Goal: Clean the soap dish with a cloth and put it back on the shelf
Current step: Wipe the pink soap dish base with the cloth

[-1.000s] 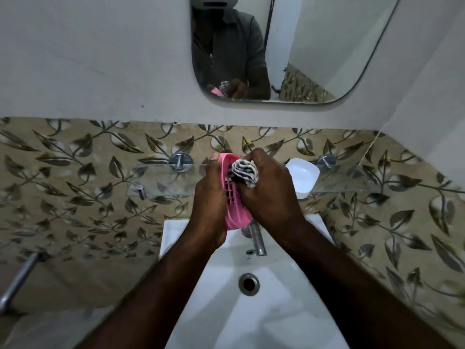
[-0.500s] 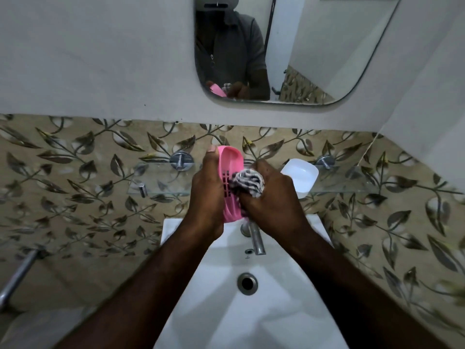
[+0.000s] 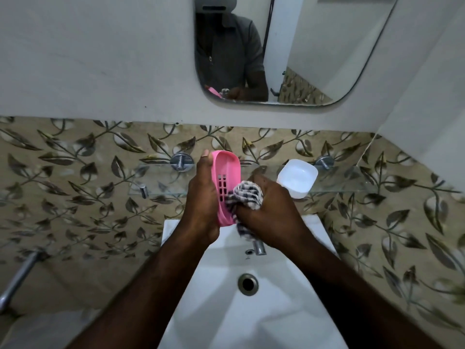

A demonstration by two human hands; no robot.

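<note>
Here the left hand [image 3: 201,197] grips the pink soap dish [image 3: 227,177], held on edge above the sink [image 3: 251,323], in front of the glass shelf [image 3: 339,180] and not on it. Its fingers [image 3: 205,154] wrap round the dish's back, one tip at the upper rim. The right hand [image 3: 271,212] has its fingers curled tight on a bunched checked cloth [image 3: 245,195], pressing it into the dish's slotted inside. A white tub [image 3: 297,177] sits on the shelf.
</note>
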